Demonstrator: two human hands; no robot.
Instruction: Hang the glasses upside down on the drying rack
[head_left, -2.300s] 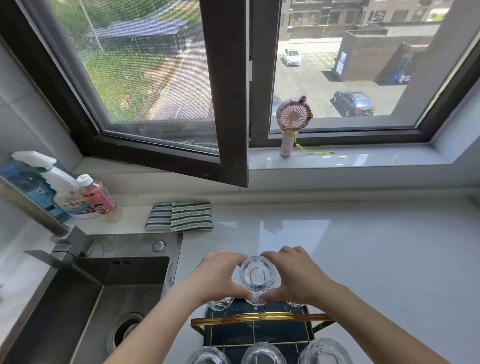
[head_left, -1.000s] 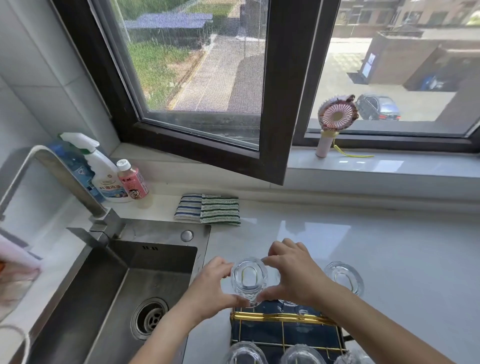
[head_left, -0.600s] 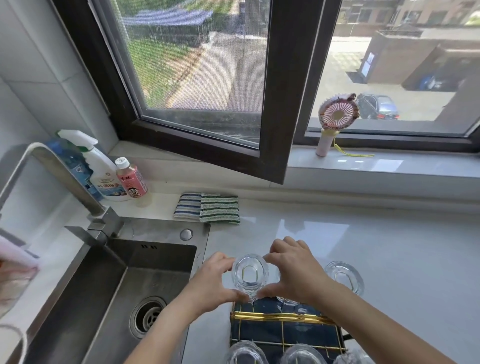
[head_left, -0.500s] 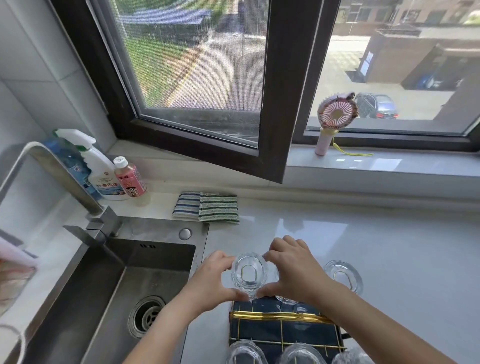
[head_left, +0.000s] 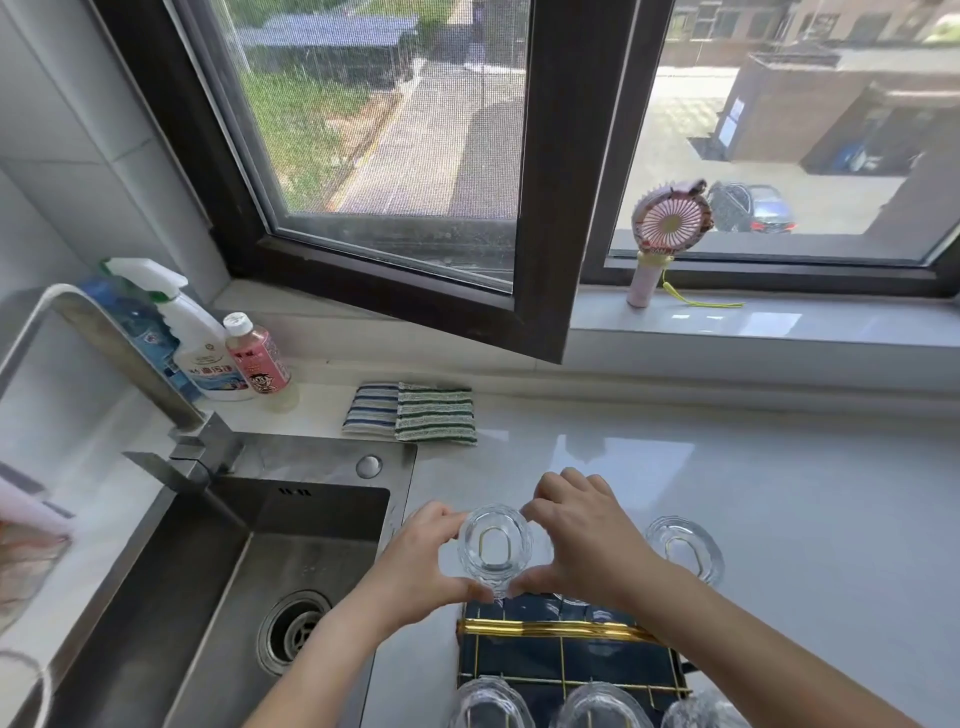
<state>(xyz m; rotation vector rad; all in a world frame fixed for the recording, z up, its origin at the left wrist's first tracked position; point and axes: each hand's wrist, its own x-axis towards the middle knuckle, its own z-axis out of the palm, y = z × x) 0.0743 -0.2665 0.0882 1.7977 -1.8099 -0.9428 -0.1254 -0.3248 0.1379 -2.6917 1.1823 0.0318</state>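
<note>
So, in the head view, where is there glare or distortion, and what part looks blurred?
Head view: strong daylight puts a bright glare patch on the countertop behind the hands; the wide lens bends the window frame and faucet; the far left edge is smeared; the glass held by both hands stays fairly sharp.

Countertop (head_left: 779, 493) with sink (head_left: 218, 582) at left and drying rack (head_left: 561, 654) at near centre. An inverted glass (head_left: 494, 552) stands at the rack's far left corner, between the left hand (head_left: 415, 566) and right hand (head_left: 587, 540); a second glass (head_left: 684, 548) stands to its right, three more along the rack's near edge. Behind the sink: faucet (head_left: 119, 364), spray bottle (head_left: 192, 332), small bottle (head_left: 257, 353). Folded cloths (head_left: 410, 413) lie behind the rack, against the wall. A handheld fan (head_left: 665, 234) stands on the windowsill (head_left: 805, 322).
</note>
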